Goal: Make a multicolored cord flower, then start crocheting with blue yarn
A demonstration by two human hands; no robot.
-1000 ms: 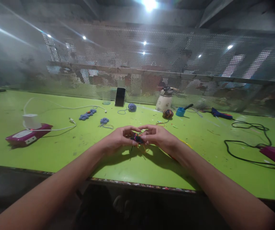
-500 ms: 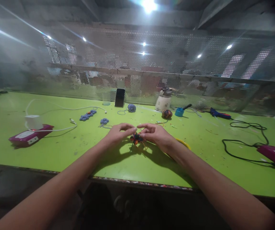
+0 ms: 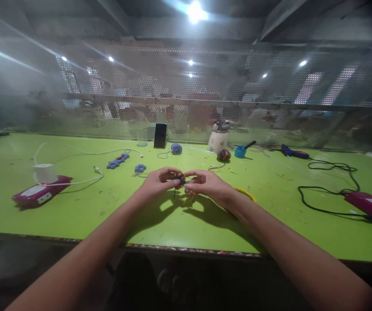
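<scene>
A small crocheted piece (image 3: 179, 177) in black and orange multicolour yarn is held just above the green table, with a dark yarn end hanging beneath it. My left hand (image 3: 160, 180) pinches it from the left between thumb and fingers. From the other side my right hand (image 3: 207, 182) grips its right edge, thumb and fingertips closed on it. Fingers cover part of the piece. Beyond my left hand lie a single blue crocheted flower (image 3: 140, 168) with a yarn tail and a joined strip of blue flowers (image 3: 118, 161) with an orange spot.
A blue yarn ball (image 3: 176, 149), a multicolour yarn ball (image 3: 224, 155), a phone (image 3: 160, 135), a jug (image 3: 218, 139) and a blue pot (image 3: 240, 151) stand farther back. Purple power strips (image 3: 42, 191) lie at both sides. A yellow ring (image 3: 247, 193) is partly under my right forearm.
The crocheted piece has been raised and turned, and my left fingers have closed around it. My right hand has shifted slightly left with its grip on the piece.
</scene>
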